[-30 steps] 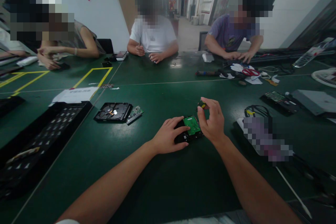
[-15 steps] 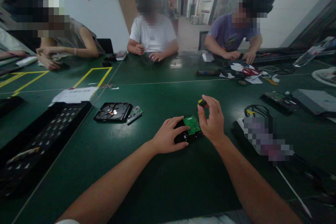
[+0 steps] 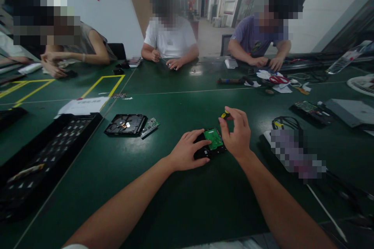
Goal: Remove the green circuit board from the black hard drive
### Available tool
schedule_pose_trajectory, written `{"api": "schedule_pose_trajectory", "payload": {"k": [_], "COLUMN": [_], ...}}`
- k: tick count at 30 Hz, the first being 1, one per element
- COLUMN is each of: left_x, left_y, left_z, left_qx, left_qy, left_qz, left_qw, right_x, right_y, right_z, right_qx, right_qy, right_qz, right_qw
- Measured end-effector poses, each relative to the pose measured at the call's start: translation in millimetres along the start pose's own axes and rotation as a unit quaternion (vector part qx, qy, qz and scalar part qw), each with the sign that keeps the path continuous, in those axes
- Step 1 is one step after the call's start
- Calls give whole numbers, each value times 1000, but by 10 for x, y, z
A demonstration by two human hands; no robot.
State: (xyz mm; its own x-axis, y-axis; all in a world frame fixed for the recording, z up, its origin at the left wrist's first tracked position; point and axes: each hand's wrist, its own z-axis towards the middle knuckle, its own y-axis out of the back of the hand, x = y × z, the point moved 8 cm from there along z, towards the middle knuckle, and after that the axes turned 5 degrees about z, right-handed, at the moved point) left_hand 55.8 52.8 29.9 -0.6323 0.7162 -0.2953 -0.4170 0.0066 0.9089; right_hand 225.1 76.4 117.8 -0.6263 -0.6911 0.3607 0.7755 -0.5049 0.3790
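A black hard drive [image 3: 201,151] with a green circuit board [image 3: 215,138] facing up lies on the table in front of me. My left hand [image 3: 188,149] grips it from the left, thumb along the near edge and fingers reaching over the board. Above the drive's right side, my right hand [image 3: 236,132] pinches the black and yellow handle of a screwdriver [image 3: 224,115] between thumb and fingers. The screwdriver's shaft and tip are hard to make out. To the left lies another hard drive [image 3: 125,124] beside a loose circuit board [image 3: 150,127].
A long black tray [image 3: 96,118] with small parts stands at left. A cable bundle [image 3: 288,124], a blurred-out object [image 3: 295,153] and another device with a circuit board [image 3: 311,113] lie to the right. Three people sit across the green table [image 3: 175,202].
The screwdriver handle has turned in my right hand, showing more yellow, and the fingers have shifted slightly. My left hand and the hard drive stay in place.
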Motion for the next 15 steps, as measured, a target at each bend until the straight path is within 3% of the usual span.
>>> {"api": "schedule_pose_trajectory", "payload": {"k": [5,15], "left_x": [5,-4], "left_y": [-10,-2], "left_z": [5,8], "left_qx": [-1,-3], "left_qy": [1,-2], "left_qz": [1,0], "left_qw": [1000,1000], "right_x": [-12,-123], "right_y": [30,-109], "right_z": [2,-76], "right_qx": [-7,43], "right_qy": [-12,-32], "right_qz": [-15,30], "right_qw": [1000,998]}}
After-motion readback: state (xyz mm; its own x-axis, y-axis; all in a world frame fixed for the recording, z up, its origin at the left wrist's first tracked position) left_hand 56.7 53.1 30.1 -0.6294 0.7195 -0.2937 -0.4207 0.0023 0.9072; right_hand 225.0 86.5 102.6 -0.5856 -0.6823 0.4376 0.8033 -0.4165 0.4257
